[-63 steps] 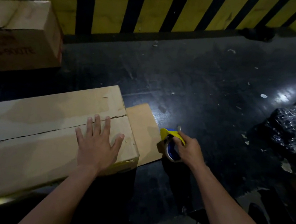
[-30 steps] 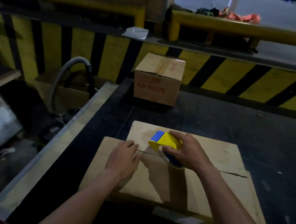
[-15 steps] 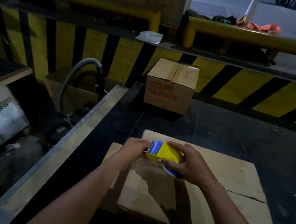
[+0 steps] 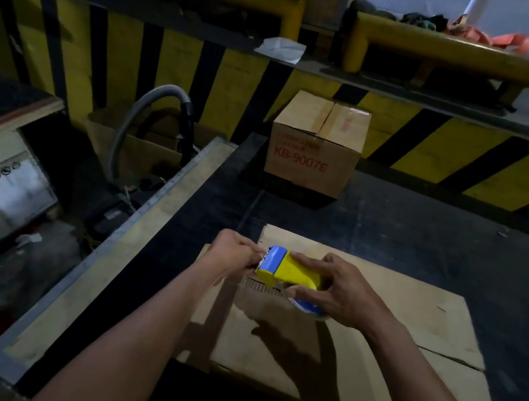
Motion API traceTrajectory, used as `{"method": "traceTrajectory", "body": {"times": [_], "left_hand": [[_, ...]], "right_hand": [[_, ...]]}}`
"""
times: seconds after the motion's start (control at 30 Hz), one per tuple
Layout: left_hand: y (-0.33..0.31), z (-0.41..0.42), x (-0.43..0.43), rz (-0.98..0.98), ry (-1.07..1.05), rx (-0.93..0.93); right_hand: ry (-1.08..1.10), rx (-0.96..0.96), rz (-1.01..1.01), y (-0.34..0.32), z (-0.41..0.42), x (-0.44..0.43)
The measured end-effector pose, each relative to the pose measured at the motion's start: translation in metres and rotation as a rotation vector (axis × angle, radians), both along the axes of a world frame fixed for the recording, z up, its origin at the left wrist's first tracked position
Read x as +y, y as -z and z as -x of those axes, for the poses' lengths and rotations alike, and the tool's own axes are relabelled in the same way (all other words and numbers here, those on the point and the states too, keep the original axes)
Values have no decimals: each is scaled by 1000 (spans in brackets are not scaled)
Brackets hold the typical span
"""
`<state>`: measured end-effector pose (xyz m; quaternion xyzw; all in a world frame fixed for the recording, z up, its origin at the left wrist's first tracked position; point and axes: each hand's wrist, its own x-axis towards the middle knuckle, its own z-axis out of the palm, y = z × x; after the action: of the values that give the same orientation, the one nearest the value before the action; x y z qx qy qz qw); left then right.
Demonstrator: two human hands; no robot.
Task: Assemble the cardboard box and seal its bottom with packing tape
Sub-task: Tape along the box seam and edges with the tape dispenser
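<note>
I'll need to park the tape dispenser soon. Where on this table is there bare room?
The dark table is bare between the flat box and the printed carton, and along its right side. The near-left end is crowded: both hands work the dispenser there.

the tape dispenser [image 4: 293, 272] at centre frame is yellow with a blue front roller. the cardboard box [image 4: 356, 336] under it is plain tan. the smaller box [image 4: 315, 146] above carries red lettering. the wall [image 4: 233, 84] across the top has yellow and black stripes. the worktop [image 4: 424, 232] is black.
</note>
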<state>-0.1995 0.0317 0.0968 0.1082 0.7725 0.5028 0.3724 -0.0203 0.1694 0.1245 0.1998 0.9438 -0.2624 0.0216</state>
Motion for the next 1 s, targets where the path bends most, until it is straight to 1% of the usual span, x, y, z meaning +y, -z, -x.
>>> {"method": "traceTrajectory", "body": {"times": [0.1,0.33,0.4,0.5,0.57,0.77,1.0], "left_hand": [[1,3,1,11,-7,64],[-3,15,-15,-89,-103,28],[3,10,-18,-111,-134,3],[16,5,-23,-110,-161,21],[20,0,-26,-107,-160,70],[24,-4,-31,-45,-113,325],[27,-5,-36,-15,-70,472]], "right_hand": [[-12,-26,12,-9,2,5],[6,-76,26,-17,-3,16],[-4,-107,7,-17,-3,17],[-20,-148,-3,-12,-5,15],[-34,-165,-6,-9,-6,13],[-67,-180,-26,-11,0,13],[-90,-191,-34,-13,-6,17]]}}
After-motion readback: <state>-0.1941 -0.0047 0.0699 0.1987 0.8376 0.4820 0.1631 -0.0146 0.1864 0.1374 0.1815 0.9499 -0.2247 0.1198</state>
